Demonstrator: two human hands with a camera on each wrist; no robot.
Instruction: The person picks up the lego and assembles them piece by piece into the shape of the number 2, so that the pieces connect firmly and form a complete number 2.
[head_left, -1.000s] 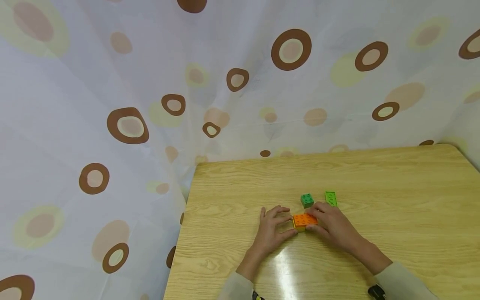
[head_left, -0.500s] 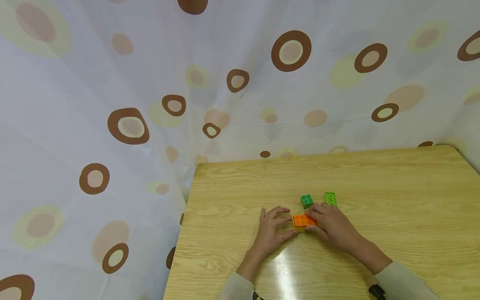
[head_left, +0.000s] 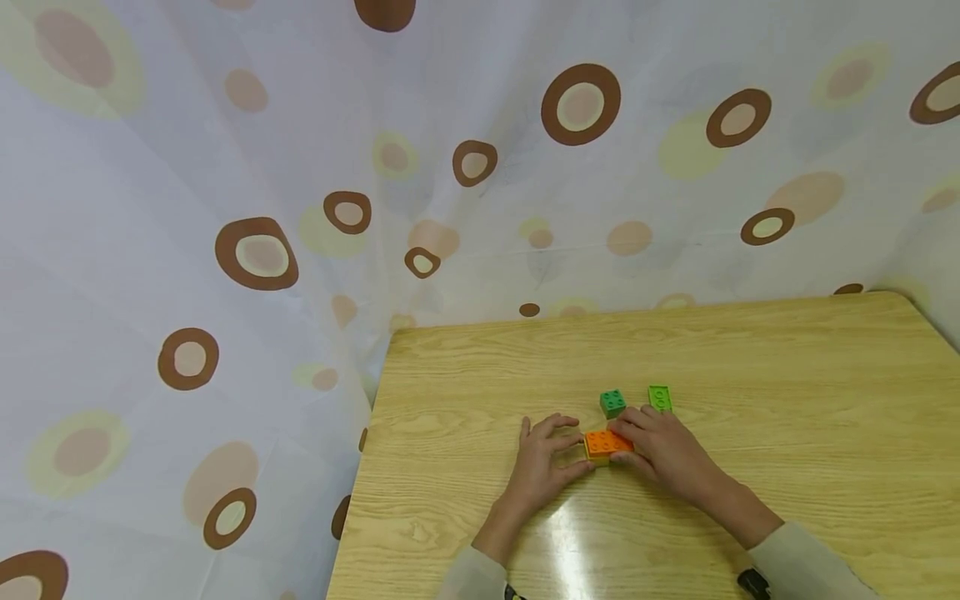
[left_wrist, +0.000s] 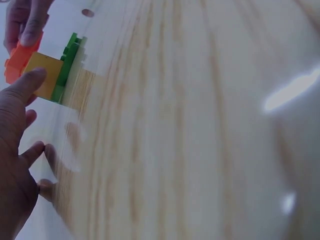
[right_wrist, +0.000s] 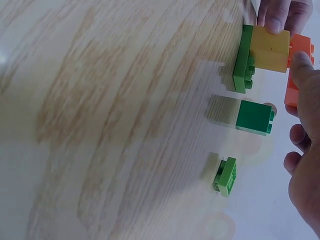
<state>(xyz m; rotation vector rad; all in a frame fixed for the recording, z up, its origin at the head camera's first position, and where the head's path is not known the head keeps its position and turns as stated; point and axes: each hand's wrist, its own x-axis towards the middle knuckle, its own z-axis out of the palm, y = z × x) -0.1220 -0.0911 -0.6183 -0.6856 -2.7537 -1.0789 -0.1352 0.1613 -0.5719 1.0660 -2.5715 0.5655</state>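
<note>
left hand (head_left: 540, 462): yellow brick (right_wrist: 269, 50) | right hand (head_left: 670, 454): orange brick (head_left: 602, 442) | grips unchanged

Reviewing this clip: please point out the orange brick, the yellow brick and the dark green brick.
Orange brick (head_left: 603, 442), head view: on its studded top.
Yellow brick (right_wrist: 270, 51), right wrist view: on its plain side.
Dark green brick (right_wrist: 252, 117), right wrist view: on its side.

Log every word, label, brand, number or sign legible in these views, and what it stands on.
No readable text anywhere.
Orange brick, yellow brick, green brick: no legible marking; any on the studs is too small.
Black-and-yellow band by the left sleeve: yellow marks, too small to read.
Backdrop: printed ovals and rings only.
</note>
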